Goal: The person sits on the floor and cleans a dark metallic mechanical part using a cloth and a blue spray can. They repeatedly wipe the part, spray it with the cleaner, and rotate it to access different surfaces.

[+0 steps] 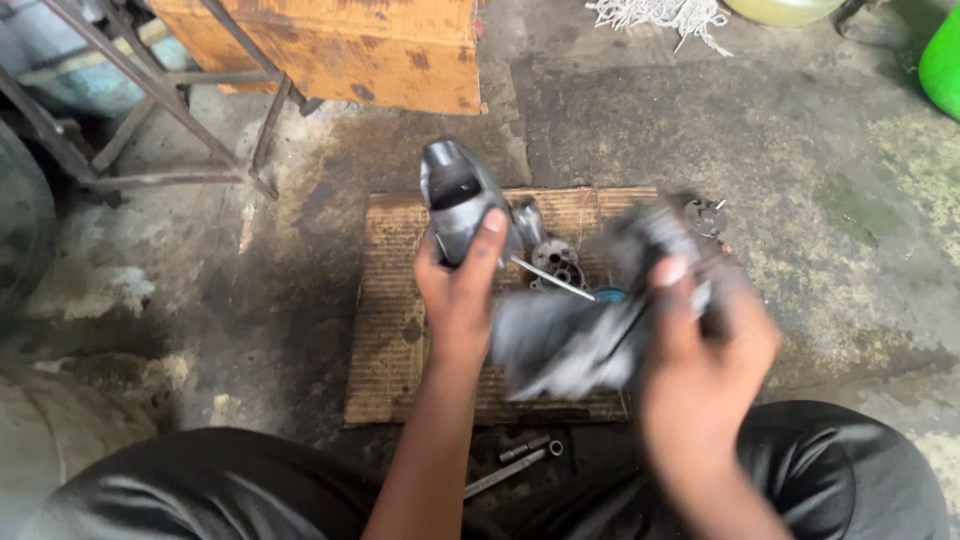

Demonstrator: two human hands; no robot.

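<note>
My left hand (462, 290) grips a grey metal housing (456, 205), holding it upright above a piece of brown corrugated cardboard (390, 330) on the floor. My right hand (700, 340) is blurred by motion and holds a dark part with a grey rag (560, 345) hanging from it toward the left hand. On the cardboard between the hands lie a round metal part with holes (558, 262), a thin metal rod (550, 277) and a small blue piece (608, 295).
A stained wooden box (340, 45) and a rusty metal frame (150, 120) stand at the back left. Bolts and a rod (510, 465) lie by my knees. A small metal part (706, 215) sits past the cardboard's right edge. A green container (942, 60) is at far right.
</note>
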